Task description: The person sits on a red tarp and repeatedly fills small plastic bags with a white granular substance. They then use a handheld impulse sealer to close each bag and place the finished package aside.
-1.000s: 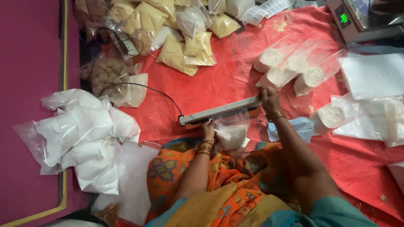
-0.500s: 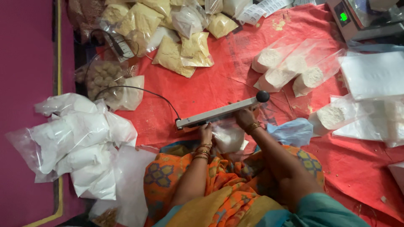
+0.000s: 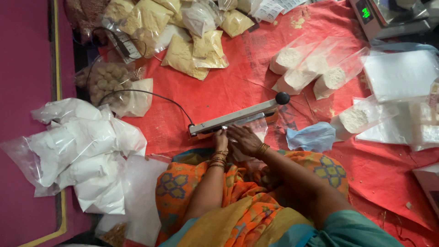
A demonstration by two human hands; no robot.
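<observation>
Head view: both hands work at a bar sealer [image 3: 238, 120] lying on a red sheet [image 3: 228, 91]; all places below are given from the sealer. Sealer arm with black knob [image 3: 282, 98] is raised at its right end. A clear bag [image 3: 254, 128] lies under the arm, touching it, mouth toward the bar; contents not discernible.

Left hand [image 3: 221, 138]: fingers curled against the near edge of the sealer at the bag's left side. Right hand [image 3: 244, 139]: fingers spread flat, pressing the bag down just below the bar. Neither hand closed around anything.

Containers:
- Beyond the sealer to the right, three clear bags of white powder [image 3: 311, 71], lying on their sides, mouths open.
- Farther right, another bag with white powder [image 3: 361, 118] and flat stacked bags [image 3: 400, 75].
- Just right of the sealer, a crumpled blue bag [image 3: 313, 136].
- Beyond the sealer to the left, sealed packs of yellowish powder [image 3: 192, 50] and a bag of round brown balls [image 3: 107, 82].
- Left of the sealer, a pile of sealed white packs [image 3: 82, 146].
- Far upper right, a scale [image 3: 388, 16].

A black cord [image 3: 146, 93] runs from the sealer's left end.
</observation>
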